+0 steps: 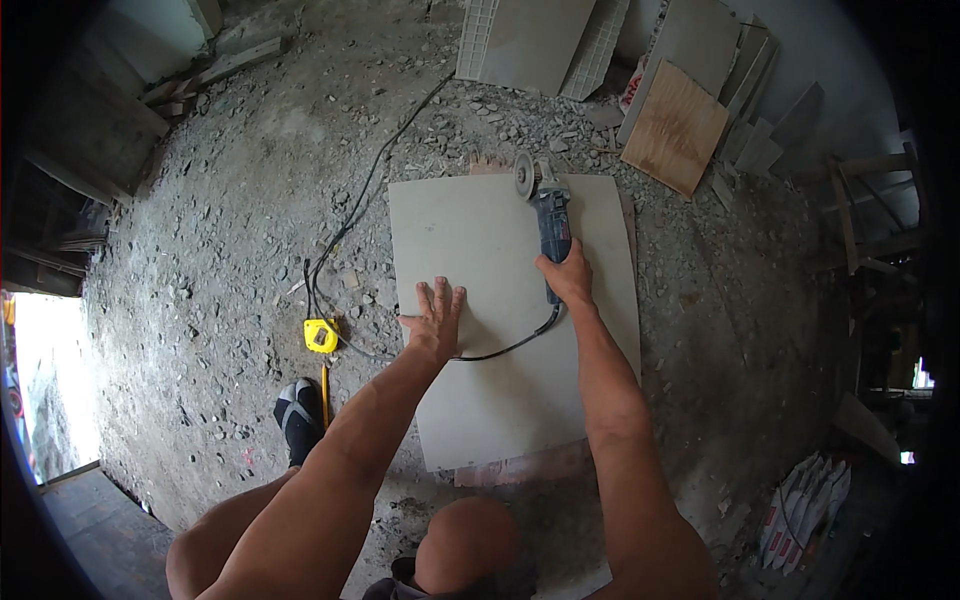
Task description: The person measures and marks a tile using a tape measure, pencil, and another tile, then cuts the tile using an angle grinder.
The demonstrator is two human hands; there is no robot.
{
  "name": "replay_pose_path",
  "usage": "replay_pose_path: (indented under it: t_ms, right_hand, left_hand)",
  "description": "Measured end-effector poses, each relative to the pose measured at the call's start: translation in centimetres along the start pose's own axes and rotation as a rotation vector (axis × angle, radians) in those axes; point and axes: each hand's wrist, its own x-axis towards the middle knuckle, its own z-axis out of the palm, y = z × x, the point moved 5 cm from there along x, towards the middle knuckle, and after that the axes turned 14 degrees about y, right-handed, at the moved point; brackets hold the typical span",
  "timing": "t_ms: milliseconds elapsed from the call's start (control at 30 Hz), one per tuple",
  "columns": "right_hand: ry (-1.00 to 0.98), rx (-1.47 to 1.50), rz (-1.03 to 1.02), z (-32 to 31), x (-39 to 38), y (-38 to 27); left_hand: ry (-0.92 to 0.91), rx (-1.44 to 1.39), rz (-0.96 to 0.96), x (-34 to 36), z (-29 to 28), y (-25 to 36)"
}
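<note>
A large pale tile (pixel 500 410) lies on boards on the rubble-strewn floor. My left hand (pixel 432 320) rests on its left part, fingers spread. My right hand (pixel 565 272) grips the dark body of an angle grinder (pixel 550 215), whose disc points away from me at the tile's far edge. The grinder's black cord curves across the tile and under my left forearm. Left of the tile are a yellow tape measure (pixel 320 335) and a yellow pencil-like stick (pixel 325 398), beside my sandalled left foot.
Tiles (pixel 530 40) and a plywood square (pixel 672 127) lean at the back. A long black cord (pixel 362 200) crosses the gritty floor (pixel 210 300). Wooden scraps (pixel 215 70) lie at back left, timber frames (pixel 845 215) stand at right, and white bags (pixel 805 510) lie at lower right.
</note>
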Motion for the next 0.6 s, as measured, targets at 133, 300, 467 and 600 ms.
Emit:
replay_pose_path:
  t_ms: [133,300,467,600]
  right_hand:
    - [0.009,-0.019,-0.023,0.13,-0.03,0.13]
    - [0.045,-0.035,-0.048,-0.08,-0.16,-0.14]
    - [0.027,-0.03,-0.06,-0.13,-0.2,-0.43]
    - [0.035,-0.047,-0.06,-0.1,-0.16,-0.38]
  left_hand:
    - [-0.002,-0.003,0.003,0.09,0.05,0.07]
    - [0.01,-0.003,0.002,0.23,0.16,0.09]
    - [0.022,-0.002,-0.003,0.4,0.24,0.07]
    - [0.012,0.004,-0.004,0.39,0.07,0.1]
